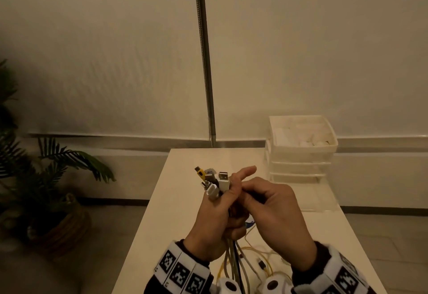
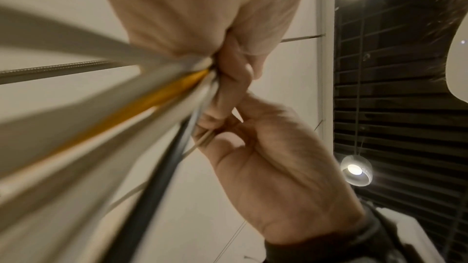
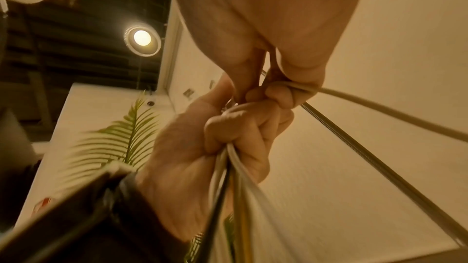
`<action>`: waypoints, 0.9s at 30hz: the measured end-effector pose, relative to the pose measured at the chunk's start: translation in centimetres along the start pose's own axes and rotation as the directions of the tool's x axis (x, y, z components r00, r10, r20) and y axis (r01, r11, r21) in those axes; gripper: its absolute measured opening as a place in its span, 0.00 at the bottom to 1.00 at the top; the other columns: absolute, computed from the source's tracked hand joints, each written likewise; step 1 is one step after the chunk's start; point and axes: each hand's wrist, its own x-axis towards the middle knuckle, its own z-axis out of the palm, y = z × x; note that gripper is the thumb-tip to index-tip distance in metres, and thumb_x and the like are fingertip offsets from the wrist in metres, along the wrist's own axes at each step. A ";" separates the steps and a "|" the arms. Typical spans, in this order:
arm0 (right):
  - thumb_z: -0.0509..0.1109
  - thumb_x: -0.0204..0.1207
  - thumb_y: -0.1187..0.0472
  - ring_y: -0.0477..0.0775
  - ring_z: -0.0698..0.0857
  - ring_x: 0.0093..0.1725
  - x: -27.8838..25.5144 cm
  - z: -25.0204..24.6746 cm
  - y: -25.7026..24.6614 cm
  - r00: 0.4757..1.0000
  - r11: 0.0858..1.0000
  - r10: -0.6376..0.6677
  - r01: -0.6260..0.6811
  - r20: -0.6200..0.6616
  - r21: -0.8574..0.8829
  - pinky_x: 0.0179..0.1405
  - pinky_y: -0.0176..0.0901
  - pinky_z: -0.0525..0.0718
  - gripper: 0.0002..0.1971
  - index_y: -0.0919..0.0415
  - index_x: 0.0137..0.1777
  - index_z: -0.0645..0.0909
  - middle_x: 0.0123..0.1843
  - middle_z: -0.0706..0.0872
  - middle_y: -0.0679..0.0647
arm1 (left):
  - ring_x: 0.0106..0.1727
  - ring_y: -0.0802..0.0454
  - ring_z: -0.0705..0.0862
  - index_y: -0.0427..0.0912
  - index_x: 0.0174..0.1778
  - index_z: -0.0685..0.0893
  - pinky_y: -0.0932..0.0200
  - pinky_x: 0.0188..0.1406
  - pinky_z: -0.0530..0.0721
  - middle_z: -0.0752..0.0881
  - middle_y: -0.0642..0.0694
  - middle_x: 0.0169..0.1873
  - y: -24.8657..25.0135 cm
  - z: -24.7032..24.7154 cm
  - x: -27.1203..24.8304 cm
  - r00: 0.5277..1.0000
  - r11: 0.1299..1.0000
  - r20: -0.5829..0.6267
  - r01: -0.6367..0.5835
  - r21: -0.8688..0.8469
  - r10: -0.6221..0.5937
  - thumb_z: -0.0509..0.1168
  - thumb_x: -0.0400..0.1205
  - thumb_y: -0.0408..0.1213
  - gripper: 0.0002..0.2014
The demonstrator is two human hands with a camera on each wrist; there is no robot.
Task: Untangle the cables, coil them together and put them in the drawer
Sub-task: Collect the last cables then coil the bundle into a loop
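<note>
My left hand grips a bundle of cables upright above the white table. Several plug ends, white, grey and yellow, stick out above its fingers. Below the fist the cables hang in white, yellow and black strands down to the table. My right hand is pressed against the left one, its fingers curled round one pale cable that runs off sideways. The drawer unit, white plastic with clear drawers, stands at the table's far right.
A clear drawer lies pulled out on the table in front of the unit. A metal pole rises behind the table's far edge. A potted palm stands on the floor to the left.
</note>
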 end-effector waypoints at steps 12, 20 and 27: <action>0.76 0.75 0.57 0.44 0.86 0.35 -1.1 -0.9 2.4 0.998 0.959 -0.044 0.056 0.050 -0.277 0.35 0.33 0.82 0.04 0.48 0.43 0.91 0.37 0.89 0.42 | 0.28 0.46 0.77 0.38 0.32 0.79 0.58 0.26 0.76 0.82 0.38 0.30 0.7 -3.0 1.5 0.897 0.958 -0.342 -0.245 0.147 0.282 0.55 0.85 0.50 0.22; 0.66 0.82 0.55 0.48 0.77 0.29 -0.8 -5.3 7.4 0.915 0.931 0.230 -0.107 0.333 -0.348 0.34 0.45 0.77 0.15 0.53 0.34 0.83 0.28 0.80 0.50 | 0.17 0.56 0.55 0.46 0.24 0.63 0.67 0.14 0.57 0.62 0.52 0.18 7.2 -7.0 -0.7 0.920 0.944 -0.258 -0.322 -0.066 0.295 0.56 0.78 0.64 0.27; 0.67 0.82 0.57 0.38 0.75 0.27 1.9 -6.1 6.4 0.954 0.930 0.124 -0.016 0.273 -0.368 0.31 0.28 0.70 0.15 0.50 0.31 0.81 0.26 0.81 0.41 | 0.18 0.57 0.65 0.49 0.46 0.90 0.62 0.16 0.63 0.70 0.55 0.20 3.1 -4.1 -0.4 0.988 0.882 -0.063 -0.096 0.462 0.140 0.63 0.85 0.44 0.11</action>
